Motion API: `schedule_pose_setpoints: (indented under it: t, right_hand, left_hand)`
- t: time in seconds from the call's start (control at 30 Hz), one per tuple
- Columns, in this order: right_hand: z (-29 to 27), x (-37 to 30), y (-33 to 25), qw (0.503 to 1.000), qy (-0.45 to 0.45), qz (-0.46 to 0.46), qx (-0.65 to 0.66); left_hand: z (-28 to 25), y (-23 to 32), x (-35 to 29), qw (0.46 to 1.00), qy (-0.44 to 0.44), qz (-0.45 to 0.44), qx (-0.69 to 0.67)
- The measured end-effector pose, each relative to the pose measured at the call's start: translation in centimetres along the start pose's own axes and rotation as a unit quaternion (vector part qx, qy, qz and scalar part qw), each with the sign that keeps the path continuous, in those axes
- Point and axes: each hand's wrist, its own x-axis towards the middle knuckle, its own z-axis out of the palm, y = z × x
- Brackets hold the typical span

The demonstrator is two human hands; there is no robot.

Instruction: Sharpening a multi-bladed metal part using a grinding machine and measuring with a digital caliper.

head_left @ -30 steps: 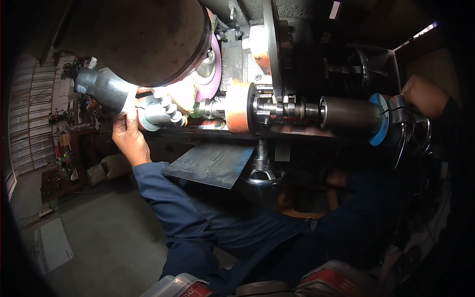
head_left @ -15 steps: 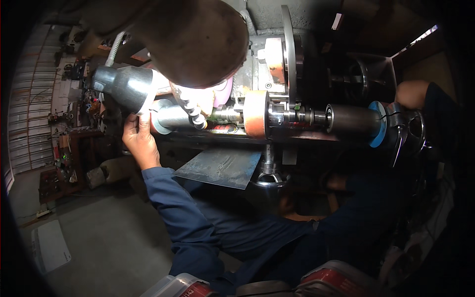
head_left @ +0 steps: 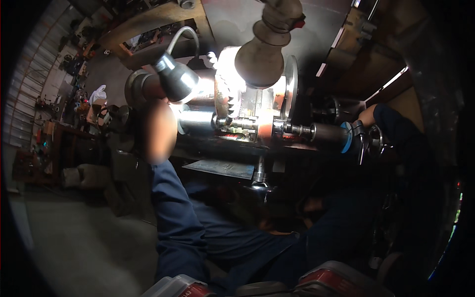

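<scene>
My left hand is raised at the left end of a grinding-type machine, just below the black lamp head. Motion smears its fingers, so whether it grips the lamp's rim does not show. Beside it lies a bright silver cylinder. A thin stepped metal shaft runs along the machine toward a dark cylinder with a blue ring. Behind that ring and a metal lever rests my right hand; its fingers are hidden.
A segmented coolant hose bends down at the lit middle. Above it hangs a rounded beige machine part. A flat metal sheet juts toward me, with a handwheel beside it. Cluttered shelves stand far left.
My view has shifted upward, showing more of the room behind the machine. The left hand, sharp before with thumb and fingers at the lamp's rim, is now blurred. The right hand stays by the blue ring.
</scene>
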Motion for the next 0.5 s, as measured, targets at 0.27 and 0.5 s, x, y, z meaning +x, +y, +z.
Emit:
schedule_pose_setpoints:
  t: [0.27,0.5]
  right_hand:
    - [7.5,-6.0,-0.2,0.905,0.383,-0.074,-0.173]
    - [12.7,-10.5,-8.8,0.685,0.682,0.084,0.243]
  left_hand:
    - [-0.2,-0.9,-2.5,0.995,0.091,0.039,-0.033]
    - [0.2,0.8,-4.5,0.981,0.177,0.069,0.044]
